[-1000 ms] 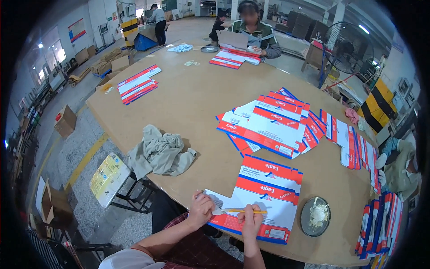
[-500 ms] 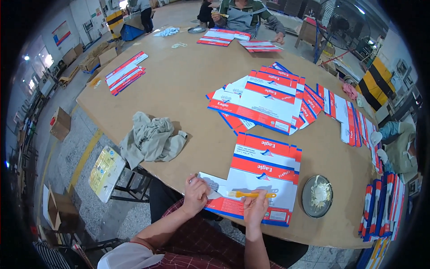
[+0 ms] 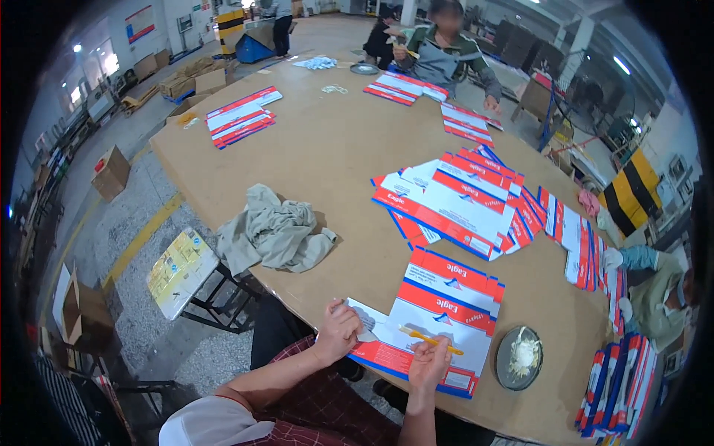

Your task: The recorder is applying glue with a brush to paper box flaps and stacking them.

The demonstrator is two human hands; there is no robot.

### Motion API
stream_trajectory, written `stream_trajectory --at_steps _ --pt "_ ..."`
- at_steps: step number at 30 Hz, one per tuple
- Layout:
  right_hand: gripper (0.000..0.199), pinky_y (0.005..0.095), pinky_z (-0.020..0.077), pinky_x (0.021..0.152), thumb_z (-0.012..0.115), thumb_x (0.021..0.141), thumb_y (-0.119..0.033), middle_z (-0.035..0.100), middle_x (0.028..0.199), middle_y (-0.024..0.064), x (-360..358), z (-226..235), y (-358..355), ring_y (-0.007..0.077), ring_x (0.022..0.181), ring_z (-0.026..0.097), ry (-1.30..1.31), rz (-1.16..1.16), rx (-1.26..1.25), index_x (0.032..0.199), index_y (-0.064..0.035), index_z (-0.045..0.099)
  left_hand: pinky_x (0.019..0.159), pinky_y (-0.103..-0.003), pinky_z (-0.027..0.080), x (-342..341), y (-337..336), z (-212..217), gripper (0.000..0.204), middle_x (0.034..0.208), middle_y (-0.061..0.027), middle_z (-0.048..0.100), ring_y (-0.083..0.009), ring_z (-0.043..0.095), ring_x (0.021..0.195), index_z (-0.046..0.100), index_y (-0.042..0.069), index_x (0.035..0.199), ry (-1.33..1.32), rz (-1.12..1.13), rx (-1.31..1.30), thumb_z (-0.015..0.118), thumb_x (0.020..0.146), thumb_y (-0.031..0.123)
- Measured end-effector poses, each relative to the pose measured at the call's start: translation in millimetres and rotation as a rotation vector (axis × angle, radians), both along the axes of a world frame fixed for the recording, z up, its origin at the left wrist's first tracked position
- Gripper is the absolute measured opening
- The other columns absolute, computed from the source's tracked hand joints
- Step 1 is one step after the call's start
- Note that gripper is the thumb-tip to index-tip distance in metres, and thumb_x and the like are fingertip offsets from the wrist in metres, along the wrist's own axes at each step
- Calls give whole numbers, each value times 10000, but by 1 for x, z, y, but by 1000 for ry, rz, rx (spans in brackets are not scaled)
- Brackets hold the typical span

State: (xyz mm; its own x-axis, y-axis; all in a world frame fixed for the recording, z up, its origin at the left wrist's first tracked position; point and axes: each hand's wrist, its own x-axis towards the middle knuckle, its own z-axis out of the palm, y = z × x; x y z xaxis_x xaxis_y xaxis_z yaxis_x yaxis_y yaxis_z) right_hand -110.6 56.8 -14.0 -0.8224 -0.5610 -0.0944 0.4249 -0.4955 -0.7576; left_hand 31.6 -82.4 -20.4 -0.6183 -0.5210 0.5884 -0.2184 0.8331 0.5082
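Observation:
A flat printed carton (image 3: 439, 316) in red, white and blue lies on the table in front of me. My left hand (image 3: 339, 331) is closed at the end of its narrow white flap, with the fingertips partly hidden. Over the carton's lower part, my right hand (image 3: 431, 363) grips a small yellow-handled brush (image 3: 431, 340). The brush's pale tip points left, toward the flap; whether it touches the card I cannot tell. To the right of the carton sits a round grey dish (image 3: 512, 380) with white paste (image 3: 525, 357) in it.
A fanned pile of flat cartons (image 3: 454, 201) lies beyond mine, and a stack (image 3: 617, 386) stands at the right. A crumpled grey-green cloth (image 3: 275, 230) rests at the left edge, near a stool (image 3: 182, 271). Co-workers sit at the far side (image 3: 446, 56) and right (image 3: 658, 293).
The view has shifted, so the table sits lower and further right. The brush has tilted, its handle end now lower. Across the table, the co-worker's carton now lies flat, the hand off it.

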Motion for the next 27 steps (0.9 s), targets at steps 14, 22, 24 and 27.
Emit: stream_trajectory --at_steps 14,22,24,27 --pt "229 249 440 574 485 916 -305 503 571 -14 -10 -8 6 79 479 435 -186 29 -83 802 -124 565 890 -426 327 0 1 -7 120 702 -41 491 -198 522 795 505 93 707 58 19 -1 587 653 23" --pt "238 244 468 580 471 923 -306 507 590 -1 -6 -4 5 79 490 436 -140 98 -150 830 -104 556 881 -417 324 1 1 -7 101 714 -45 495 -203 526 829 500 95 714 96 17 12 554 673 20" --pt "253 241 472 584 467 925 -311 510 599 -1 -6 -4 5 79 497 439 -135 74 -180 823 -99 563 874 -411 325 1 1 -7 97 713 -39 492 -200 525 837 489 98 704 74 5 21 542 674 22" --pt "238 238 448 573 467 924 -306 536 603 -4 -6 -4 6 80 475 417 -126 82 -188 832 -109 565 874 -409 325 1 2 -8 96 705 -32 490 -193 525 828 482 98 693 84 4 9 544 672 28"
